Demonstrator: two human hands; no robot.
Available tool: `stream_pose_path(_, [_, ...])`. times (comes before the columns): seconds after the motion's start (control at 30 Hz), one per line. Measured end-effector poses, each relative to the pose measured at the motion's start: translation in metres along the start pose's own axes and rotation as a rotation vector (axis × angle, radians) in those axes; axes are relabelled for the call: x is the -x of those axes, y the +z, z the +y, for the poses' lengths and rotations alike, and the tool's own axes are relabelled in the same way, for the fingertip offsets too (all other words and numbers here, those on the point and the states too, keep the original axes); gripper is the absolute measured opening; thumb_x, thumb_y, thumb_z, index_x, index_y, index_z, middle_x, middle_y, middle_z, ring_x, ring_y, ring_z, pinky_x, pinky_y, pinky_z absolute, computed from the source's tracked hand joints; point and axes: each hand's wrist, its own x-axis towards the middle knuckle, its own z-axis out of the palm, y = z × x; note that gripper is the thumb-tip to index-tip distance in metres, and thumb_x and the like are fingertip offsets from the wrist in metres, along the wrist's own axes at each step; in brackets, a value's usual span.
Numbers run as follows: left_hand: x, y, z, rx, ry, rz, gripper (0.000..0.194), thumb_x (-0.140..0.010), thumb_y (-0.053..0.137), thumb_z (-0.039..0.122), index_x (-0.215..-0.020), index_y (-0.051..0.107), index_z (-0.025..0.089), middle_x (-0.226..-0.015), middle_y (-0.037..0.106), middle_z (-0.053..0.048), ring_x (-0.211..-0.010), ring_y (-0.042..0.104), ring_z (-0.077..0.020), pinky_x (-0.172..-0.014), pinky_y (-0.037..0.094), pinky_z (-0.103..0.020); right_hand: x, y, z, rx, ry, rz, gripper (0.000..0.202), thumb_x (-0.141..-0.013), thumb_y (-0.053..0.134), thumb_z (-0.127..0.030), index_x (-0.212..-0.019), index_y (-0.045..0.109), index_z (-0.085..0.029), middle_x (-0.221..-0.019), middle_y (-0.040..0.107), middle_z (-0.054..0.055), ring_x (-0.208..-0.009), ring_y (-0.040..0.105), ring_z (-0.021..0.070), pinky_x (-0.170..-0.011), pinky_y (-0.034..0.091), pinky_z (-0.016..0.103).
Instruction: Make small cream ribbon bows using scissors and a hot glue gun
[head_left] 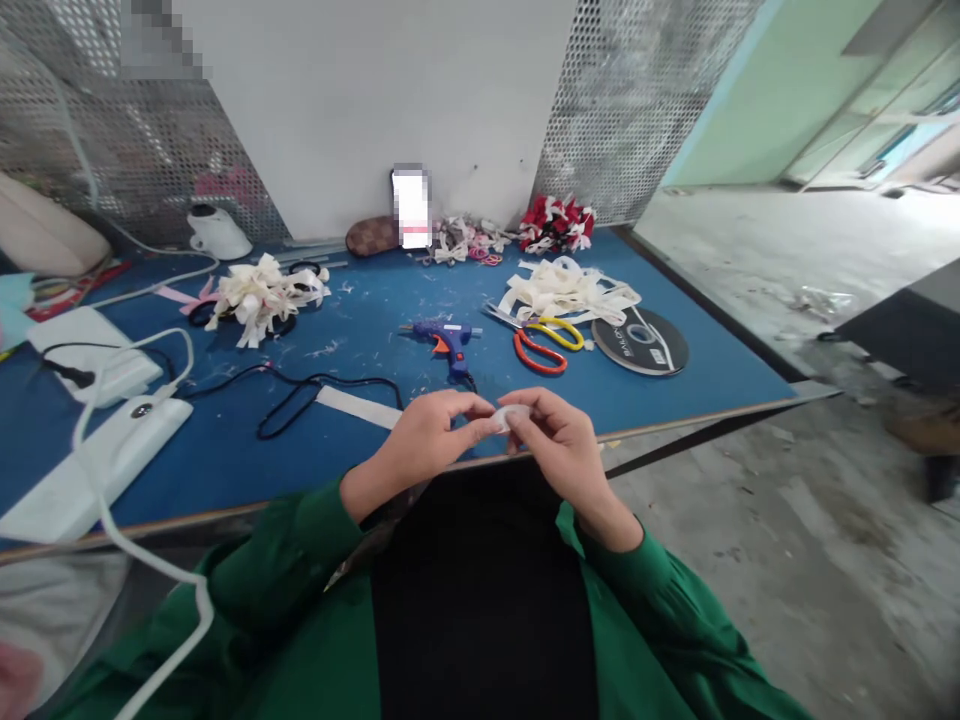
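Currently, at lower centre of the frame, our left hand (429, 440) and right hand (564, 445) pinch one white ribbon piece (514, 415) between them; we seem to be shaping it, which calls for steady fingertips next. Beyond, on the table (724, 375), we count one flat strip (358, 408), one glue gun (450, 334), one pair of scissors (525, 324) and, centre right, one black disc (652, 350).
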Motion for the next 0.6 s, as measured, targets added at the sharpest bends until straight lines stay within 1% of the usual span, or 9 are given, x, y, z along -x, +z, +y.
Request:
stream_pose_path(0.07, [-0.008, 0.0, 0.002, 0.07, -0.074, -0.085, 0.029, -0.094, 0.063, 0.045, -0.092, 0.075, 0.019, -0.09, 0.076, -0.003, -0.086, 0.068, -0.0204, -0.08, 0.049, -0.03, 0.0, 0.0, 0.001, -0.001, 0.006, 0.012, 0.015, -0.093, 0.061, -0.03, -0.101, 0.068, -0.019, -0.064, 0.064, -0.004, -0.055, 0.063, 0.0133, -0.058, 0.05, 0.027])
stream_pose_path(0.1, [-0.011, 0.0, 0.002, 0.105, -0.109, -0.113, 0.03, -0.093, 0.063, 0.045, -0.087, 0.075, 0.019, -0.086, 0.075, -0.002, -0.083, 0.067, -0.0194, -0.078, 0.048, -0.029, 0.0, 0.0, 0.002, -0.003, 0.013, 0.02, 0.015, -0.092, 0.061, -0.03, -0.101, 0.068, -0.019, -0.063, 0.064, -0.004, -0.055, 0.063, 0.0133, -0.058, 0.05, 0.027])
stream_pose_path(0.2, [-0.014, 0.001, 0.001, 0.216, -0.148, -0.176, 0.029, -0.091, 0.065, 0.046, -0.09, 0.073, 0.018, -0.088, 0.073, -0.002, -0.086, 0.064, -0.0184, -0.078, 0.046, -0.027, -0.003, 0.0, 0.007, -0.019, 0.036, 0.013, 0.017, -0.092, 0.061, -0.032, -0.102, 0.066, -0.019, -0.063, 0.063, -0.004, -0.055, 0.062, 0.0137, -0.058, 0.05, 0.027])
stream_pose_path(0.27, [-0.014, 0.003, -0.002, 0.269, -0.158, -0.214, 0.03, -0.092, 0.063, 0.046, -0.09, 0.072, 0.017, -0.086, 0.07, -0.001, -0.082, 0.061, -0.0164, -0.075, 0.044, -0.026, -0.005, 0.001, 0.009, -0.029, 0.037, -0.014, 0.018, -0.091, 0.061, -0.032, -0.102, 0.066, -0.019, -0.064, 0.063, -0.003, -0.055, 0.063, 0.014, -0.058, 0.05, 0.027])
stream_pose_path(0.3, [-0.014, 0.004, -0.004, 0.282, -0.173, -0.212, 0.032, -0.093, 0.062, 0.047, -0.088, 0.07, 0.017, -0.082, 0.068, 0.0, -0.076, 0.058, -0.015, -0.071, 0.043, -0.026, -0.006, 0.002, 0.01, -0.028, 0.033, -0.024, 0.018, -0.091, 0.06, -0.032, -0.103, 0.065, -0.02, -0.065, 0.063, -0.003, -0.056, 0.063, 0.0141, -0.058, 0.05, 0.028])
stream_pose_path(0.37, [-0.013, 0.005, -0.007, 0.3, -0.222, -0.17, 0.034, -0.091, 0.063, 0.049, -0.081, 0.065, 0.017, -0.073, 0.061, 0.002, -0.066, 0.051, -0.0125, -0.063, 0.039, -0.025, -0.006, 0.004, 0.01, -0.008, 0.02, -0.029, 0.018, -0.091, 0.06, -0.031, -0.104, 0.065, -0.02, -0.065, 0.063, -0.004, -0.056, 0.064, 0.0145, -0.059, 0.05, 0.028])
stream_pose_path(0.43, [-0.013, 0.005, -0.009, 0.323, -0.266, -0.133, 0.034, -0.09, 0.064, 0.049, -0.077, 0.06, 0.017, -0.067, 0.055, 0.004, -0.061, 0.045, -0.0113, -0.059, 0.035, -0.024, -0.005, 0.006, 0.01, 0.021, 0.007, -0.013, 0.018, -0.091, 0.059, -0.029, -0.104, 0.066, -0.02, -0.063, 0.063, -0.004, -0.057, 0.064, 0.0148, -0.059, 0.05, 0.028])
stream_pose_path(0.53, [-0.012, 0.002, -0.01, 0.319, -0.278, -0.165, 0.031, -0.09, 0.063, 0.045, -0.078, 0.061, 0.017, -0.065, 0.051, 0.004, -0.06, 0.042, -0.0107, -0.058, 0.031, -0.024, -0.006, 0.006, 0.009, 0.042, -0.008, -0.024, 0.018, -0.091, 0.059, -0.028, -0.105, 0.066, -0.02, -0.062, 0.062, -0.004, -0.056, 0.064, 0.0148, -0.059, 0.05, 0.028])
stream_pose_path(0.6, [-0.011, -0.001, -0.009, 0.29, -0.284, -0.19, 0.03, -0.09, 0.062, 0.043, -0.076, 0.063, 0.016, -0.065, 0.047, 0.004, -0.061, 0.039, -0.0106, -0.058, 0.029, -0.024, -0.018, 0.0, 0.007, 0.036, -0.03, -0.039, 0.018, -0.091, 0.06, -0.031, -0.104, 0.067, -0.02, -0.066, 0.065, -0.003, -0.058, 0.065, 0.015, -0.062, 0.052, 0.029])
